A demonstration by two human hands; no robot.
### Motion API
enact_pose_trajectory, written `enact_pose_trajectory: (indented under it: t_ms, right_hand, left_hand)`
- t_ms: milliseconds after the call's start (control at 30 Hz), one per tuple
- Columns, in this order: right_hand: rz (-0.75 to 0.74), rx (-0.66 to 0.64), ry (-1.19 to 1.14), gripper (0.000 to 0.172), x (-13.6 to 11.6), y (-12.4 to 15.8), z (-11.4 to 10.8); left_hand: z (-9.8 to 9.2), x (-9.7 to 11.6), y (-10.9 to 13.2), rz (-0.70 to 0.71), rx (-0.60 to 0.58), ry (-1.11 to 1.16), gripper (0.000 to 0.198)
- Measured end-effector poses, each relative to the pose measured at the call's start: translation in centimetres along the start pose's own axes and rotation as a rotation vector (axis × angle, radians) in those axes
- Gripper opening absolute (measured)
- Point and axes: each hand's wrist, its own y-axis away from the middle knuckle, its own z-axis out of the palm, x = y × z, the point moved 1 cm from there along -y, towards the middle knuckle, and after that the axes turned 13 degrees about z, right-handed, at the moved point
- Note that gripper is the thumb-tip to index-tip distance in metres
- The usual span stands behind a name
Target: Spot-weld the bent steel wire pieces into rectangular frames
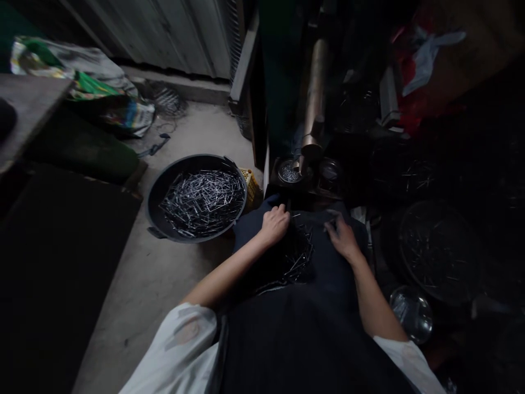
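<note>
Your left hand (274,227) is curled and your right hand (342,238) half-open over the nails (297,257) on your lap, any grip unclear; a black basin (192,157) sits at ten o'clock.

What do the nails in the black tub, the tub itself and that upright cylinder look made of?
The nails look like bright steel, from their silvery glint. The tub seems moulded black plastic, dull and thick-rimmed. The upright cylinder looks like brass, from its yellowish sheen, though dim light leaves that open.
</note>
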Motion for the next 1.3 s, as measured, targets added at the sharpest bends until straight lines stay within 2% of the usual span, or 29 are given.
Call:
enact_pose_trajectory:
  t_ms: [133, 333, 500, 600, 700, 767, 867, 967, 1067, 1133, 1200, 1300]
  right_hand:
    - [-0.048, -0.141, -0.01, 0.02, 0.8, 1.4, -0.2]
    - [-0.005, -0.05, -0.069, 0.022, 0.2, 1.7, 0.0]
    - [-0.007, -0.009, -0.135, 0.028, -1.1, 1.7, -0.1]
    - [-0.077, -0.033, -0.216, 0.032, -2.6, 1.4, 0.1]
    - [-0.146, -0.067, -0.268, 0.031, -3.8, 1.1, 0.6]
    - [-0.121, -0.075, -0.311, 0.032, -4.0, 0.9, 1.1]
    - [-0.023, -0.122, -0.423, 0.035, -3.8, 0.8, 1.6]
    - [0.029, -0.16, -0.485, 0.04, -3.5, 1.0, 1.8]
    - [0.086, -0.081, -0.519, 0.041, -3.2, 0.8, 1.6]
    - [0.123, 0.004, -0.537, 0.041, -3.1, 0.6, 1.3]
    - [0.142, 0.061, -0.55, 0.041, -2.9, 0.3, 1.0]
    - [0.153, 0.098, -0.581, 0.041, -2.7, 0.1, 0.8]
  left_hand:
    - [0.2, -0.1, 0.0, 0.054, 0.007, 0.032, 0.028]
    - [0.1, -0.4, 0.4, 0.128, 0.021, 0.082, 0.026]
    - [-2.5, 0.3, 1.7, 0.169, 0.059, 0.249, 0.025]
    - [-4.3, 1.5, 2.3, 0.211, 0.093, 0.211, 0.028]
    - [-4.9, 2.3, 2.2, 0.24, 0.161, 0.228, 0.023]
    - [-4.5, 2.3, 1.9, 0.223, 0.237, 0.343, 0.019]
    - [-3.4, 2.1, 1.5, 0.179, 0.316, 0.65, 0.018]
    - [-2.1, 2.6, 1.5, 0.077, 0.322, 0.976, 0.021]
    - [-0.8, 4.0, 1.9, -0.01, 0.259, 1.233, 0.031]
    - [0.0, 4.9, 2.1, 0.016, 0.187, 1.305, 0.033]
    - [0.8, 5.7, 2.4, 0.063, 0.145, 1.277, 0.032]
    - [1.5, 6.3, 2.5, 0.045, 0.181, 1.181, 0.031]
